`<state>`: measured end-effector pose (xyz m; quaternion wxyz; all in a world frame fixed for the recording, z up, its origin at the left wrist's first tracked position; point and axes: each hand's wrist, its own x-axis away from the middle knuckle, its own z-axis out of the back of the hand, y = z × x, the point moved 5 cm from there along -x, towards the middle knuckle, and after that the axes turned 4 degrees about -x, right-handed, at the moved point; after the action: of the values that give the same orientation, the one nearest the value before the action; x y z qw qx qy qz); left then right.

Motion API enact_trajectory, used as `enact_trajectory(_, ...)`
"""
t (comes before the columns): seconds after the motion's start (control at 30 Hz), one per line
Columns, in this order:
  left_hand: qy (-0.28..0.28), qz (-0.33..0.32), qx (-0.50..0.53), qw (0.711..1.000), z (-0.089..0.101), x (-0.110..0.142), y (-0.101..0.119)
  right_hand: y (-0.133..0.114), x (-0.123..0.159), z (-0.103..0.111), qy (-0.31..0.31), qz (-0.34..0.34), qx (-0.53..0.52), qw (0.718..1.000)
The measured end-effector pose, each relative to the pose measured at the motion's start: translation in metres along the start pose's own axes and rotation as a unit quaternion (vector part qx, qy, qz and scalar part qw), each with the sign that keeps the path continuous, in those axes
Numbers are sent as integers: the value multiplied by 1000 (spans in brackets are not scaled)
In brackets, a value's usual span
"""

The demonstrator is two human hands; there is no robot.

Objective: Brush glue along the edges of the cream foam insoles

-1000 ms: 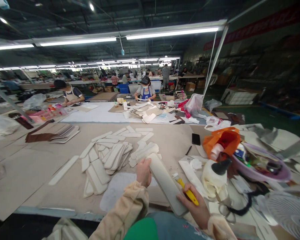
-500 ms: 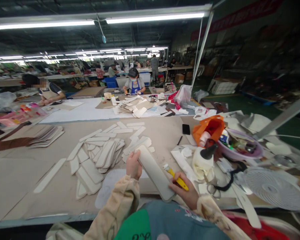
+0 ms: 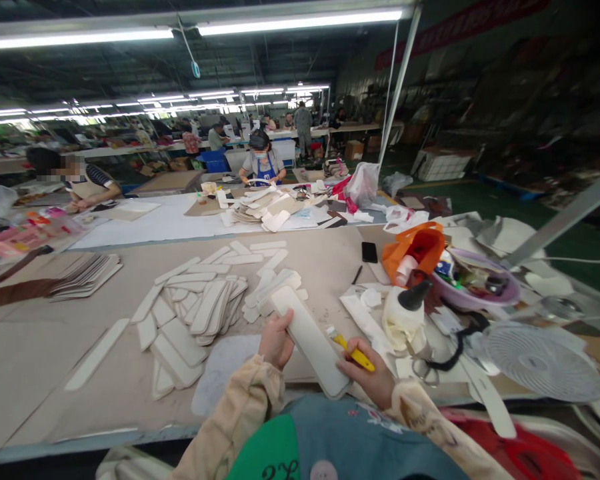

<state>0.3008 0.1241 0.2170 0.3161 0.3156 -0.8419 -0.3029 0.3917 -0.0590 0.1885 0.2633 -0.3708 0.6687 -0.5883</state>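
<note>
A long pale strip with rounded corners [image 3: 311, 341] is tilted in front of me above the table edge. My left hand [image 3: 277, 339] grips its left edge near the upper end, thumb on top. My right hand [image 3: 369, 373] is closed around a brush with a yellow handle [image 3: 356, 353], and its fingers also touch the strip's lower right edge. The brush's pale bristles point up and away, beside the strip. Left of my hands lies a heap of similar pale strips [image 3: 213, 308], some stacked, some scattered.
To the right are a glue-like bottle with a dark nozzle [image 3: 405, 313], scissors [image 3: 426, 372], a white fan [image 3: 535, 360], an orange bag [image 3: 413, 252] and a purple basin [image 3: 473, 303]. A phone [image 3: 369, 252] lies farther back. A co-worker [image 3: 263, 160] sits across the table.
My left hand has shifted slightly down and right along the strip's edge. The strip has turned slightly more upright. The right hand still has the brush, and the whole view has moved a little.
</note>
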Motion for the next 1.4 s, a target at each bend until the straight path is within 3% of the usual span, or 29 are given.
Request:
enact_trajectory(0.13, 49, 12, 2, 999, 6, 1, -7, 3, 0, -3, -5, -3, 17, 1000)
enact_trajectory(0.3, 71, 22, 14, 997, 8, 2, -6, 6, 2, -4, -4, -13, 29, 999)
enact_trajectory(0.9, 53, 41, 28, 997, 10, 2, -11, -4, 5, -7, -20, 29, 111, 993)
enact_trajectory(1.4, 45, 45, 22, 998, 11, 2, -12, 6, 4, -2, -33, 35, 117, 992)
